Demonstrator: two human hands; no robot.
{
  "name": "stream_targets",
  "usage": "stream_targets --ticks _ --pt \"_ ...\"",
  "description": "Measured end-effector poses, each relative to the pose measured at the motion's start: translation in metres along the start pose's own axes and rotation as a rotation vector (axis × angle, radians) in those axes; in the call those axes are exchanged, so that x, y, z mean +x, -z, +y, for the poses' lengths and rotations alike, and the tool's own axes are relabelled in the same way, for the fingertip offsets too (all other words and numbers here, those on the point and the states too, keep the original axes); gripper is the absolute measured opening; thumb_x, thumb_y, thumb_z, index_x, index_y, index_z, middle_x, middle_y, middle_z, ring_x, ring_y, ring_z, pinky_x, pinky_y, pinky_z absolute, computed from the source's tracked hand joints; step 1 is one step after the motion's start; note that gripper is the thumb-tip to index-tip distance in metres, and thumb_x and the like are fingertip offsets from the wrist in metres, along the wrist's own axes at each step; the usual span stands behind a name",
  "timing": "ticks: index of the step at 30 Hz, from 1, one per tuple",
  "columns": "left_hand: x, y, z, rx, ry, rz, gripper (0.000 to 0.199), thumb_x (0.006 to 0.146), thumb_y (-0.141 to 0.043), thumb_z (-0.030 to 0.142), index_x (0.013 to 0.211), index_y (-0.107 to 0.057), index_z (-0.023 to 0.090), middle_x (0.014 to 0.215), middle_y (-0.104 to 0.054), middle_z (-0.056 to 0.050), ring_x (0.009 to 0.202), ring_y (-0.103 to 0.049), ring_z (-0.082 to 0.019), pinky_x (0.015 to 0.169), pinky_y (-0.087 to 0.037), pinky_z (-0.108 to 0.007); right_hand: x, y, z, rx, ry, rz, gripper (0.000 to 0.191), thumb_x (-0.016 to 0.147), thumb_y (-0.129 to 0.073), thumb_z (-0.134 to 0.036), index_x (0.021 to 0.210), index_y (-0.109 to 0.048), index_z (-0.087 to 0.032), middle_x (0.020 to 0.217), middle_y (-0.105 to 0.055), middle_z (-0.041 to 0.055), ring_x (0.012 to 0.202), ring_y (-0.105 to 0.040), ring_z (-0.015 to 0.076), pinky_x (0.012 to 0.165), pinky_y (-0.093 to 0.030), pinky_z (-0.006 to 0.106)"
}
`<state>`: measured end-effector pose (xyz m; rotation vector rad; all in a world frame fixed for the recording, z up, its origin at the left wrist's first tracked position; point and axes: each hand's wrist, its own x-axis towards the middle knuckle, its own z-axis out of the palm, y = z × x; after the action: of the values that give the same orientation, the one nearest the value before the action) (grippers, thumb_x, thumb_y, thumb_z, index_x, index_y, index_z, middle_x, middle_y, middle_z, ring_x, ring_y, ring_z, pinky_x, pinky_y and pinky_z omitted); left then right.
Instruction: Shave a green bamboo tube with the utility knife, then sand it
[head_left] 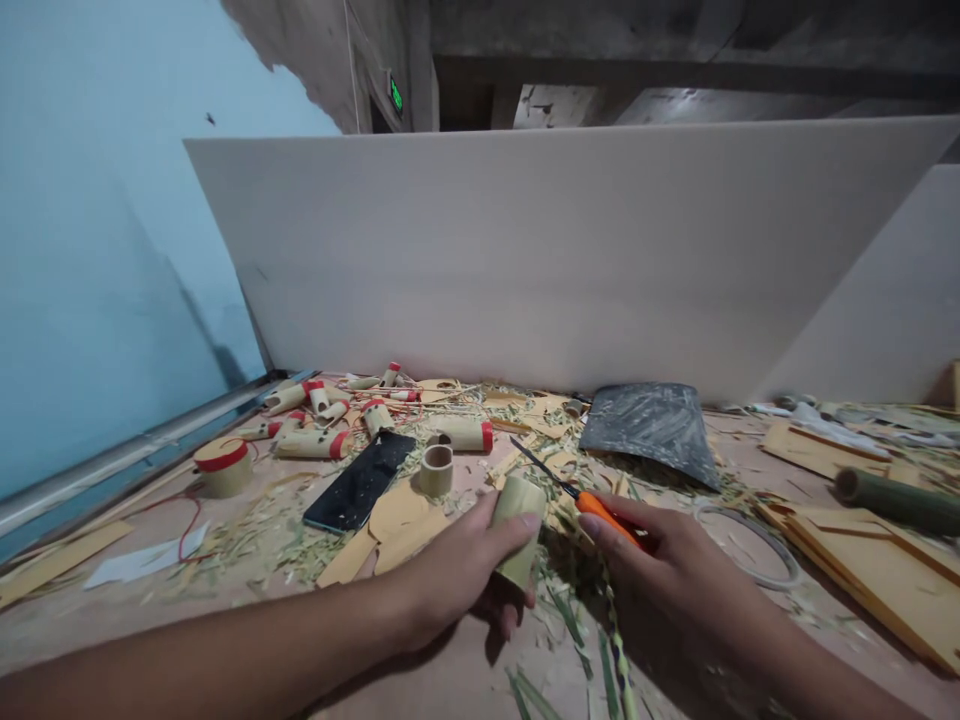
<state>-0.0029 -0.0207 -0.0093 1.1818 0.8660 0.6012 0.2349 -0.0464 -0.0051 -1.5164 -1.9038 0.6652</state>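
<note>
My left hand [480, 555] is wrapped round a short pale bamboo tube [520, 500], held tilted above the worktable. In my right hand [660, 545] is a knife with an orange handle [611, 520] and a narrow dark blade; its tip points up and left, a little above the tube and apart from it. A patterned cord [619, 650] hangs down below the knife handle. Just beyond my left hand a small bamboo ring [436, 470] stands upright among the shavings. A black phone [361, 482] dusted with bits lies to its left.
Several bamboo pieces with red ends [315, 443] lie at the back left, near a red-rimmed cup [223, 467]. A dark abrasive sheet [649, 432] curls at the back. Tape roll [796, 570], wooden frames [885, 570] and a green bamboo pole [907, 500] lie right. A white panel [525, 260] stands behind.
</note>
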Motion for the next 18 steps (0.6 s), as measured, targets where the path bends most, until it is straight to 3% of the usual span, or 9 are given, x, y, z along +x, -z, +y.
stream_targets --ticks 3,6,8,10,14,18 --pt "0.005 0.004 -0.004 -0.044 0.061 -0.010 0.059 0.092 -0.051 0.074 0.114 -0.052 0.019 0.068 -0.069 -0.002 0.042 -0.055 -0.014 0.042 -0.044 -0.023 0.001 -0.003 0.003 0.215 -0.082 -0.004 0.053 0.099 -0.055 -0.071 0.086 -0.069 -0.022 0.074 -0.068 -0.0015 0.071 -0.065 0.0193 0.062 -0.050 0.024" --pt "0.009 0.005 -0.007 -0.080 0.122 -0.029 0.065 0.092 -0.042 0.080 0.095 -0.059 0.017 0.065 -0.070 -0.007 0.043 -0.058 -0.016 0.043 -0.044 -0.024 0.002 -0.004 0.003 0.580 -0.351 -0.117 0.056 0.100 -0.048 -0.076 0.093 -0.067 -0.024 0.052 -0.045 -0.0091 0.037 -0.035 0.0105 0.034 -0.032 0.020" --pt "0.010 0.005 -0.006 -0.096 0.161 -0.060 0.073 0.093 -0.036 0.081 0.085 -0.063 0.014 0.066 -0.071 -0.010 0.045 -0.060 -0.016 0.044 -0.044 -0.024 0.002 -0.004 0.001 0.803 -0.471 -0.191 0.056 0.103 -0.040 -0.073 0.107 -0.066 -0.024 0.048 -0.045 -0.0103 0.030 -0.026 0.0094 0.028 -0.028 0.019" --pt "0.010 0.004 -0.004 -0.106 0.192 -0.079 0.079 0.096 -0.029 0.079 0.080 -0.066 0.012 0.067 -0.071 -0.013 0.046 -0.061 -0.016 0.045 -0.045 -0.024 0.002 -0.004 -0.001 0.930 -0.484 -0.231 0.058 0.105 -0.035 -0.071 0.111 -0.066 -0.022 0.045 -0.049 -0.0083 0.028 -0.028 0.0094 0.028 -0.031 0.018" --pt "0.010 0.005 -0.001 -0.103 0.214 -0.075 0.080 0.101 -0.021 0.071 0.081 -0.069 0.011 0.065 -0.070 -0.011 0.045 -0.060 -0.015 0.043 -0.047 -0.024 0.000 -0.005 -0.003 0.951 -0.447 -0.260 0.060 0.103 -0.039 -0.074 0.109 -0.066 -0.021 0.044 -0.050 -0.0077 0.028 -0.030 0.0095 0.028 -0.035 0.018" --pt "0.009 0.008 -0.003 -0.083 0.168 -0.132 0.072 0.097 -0.034 0.076 0.087 -0.067 0.012 0.065 -0.070 -0.010 0.046 -0.061 -0.016 0.041 -0.045 -0.022 -0.003 -0.007 -0.007 0.785 -0.383 -0.178 0.061 0.095 -0.050 -0.081 0.102 -0.066 -0.023 0.051 -0.050 -0.0090 0.031 -0.031 0.0075 0.030 -0.029 0.017"
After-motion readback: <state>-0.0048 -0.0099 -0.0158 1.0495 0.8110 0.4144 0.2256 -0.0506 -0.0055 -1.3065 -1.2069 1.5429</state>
